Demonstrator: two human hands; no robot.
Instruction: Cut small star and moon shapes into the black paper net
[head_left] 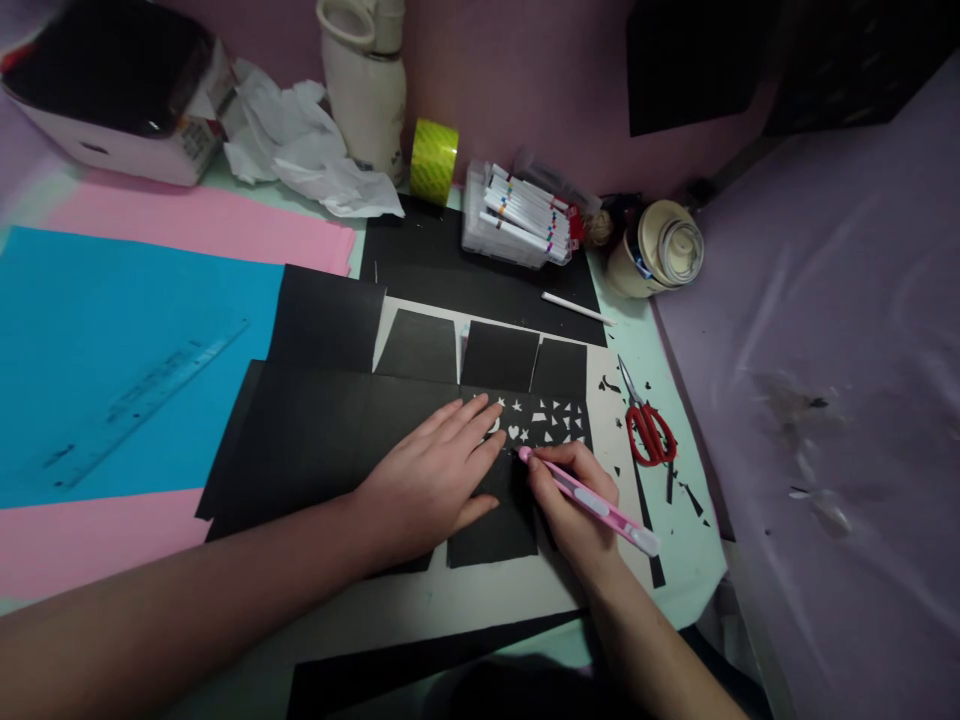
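My left hand lies flat with its fingers spread on a sheet of black card, which is cut into a box-like shape with flaps. In my right hand is a slim pink pen-style craft knife, pinched near its front end. Its tip meets the card just right of my left fingertips; the blade itself is too small to make out. Small star, heart and triangle cutouts show white in the card panel. Under the card lies a pale board.
Red-handled scissors and black scraps lie at the right. A clear ruler rests on blue paper. Behind are a marker case, a yellow tape roll, crumpled tissue and a white pen.
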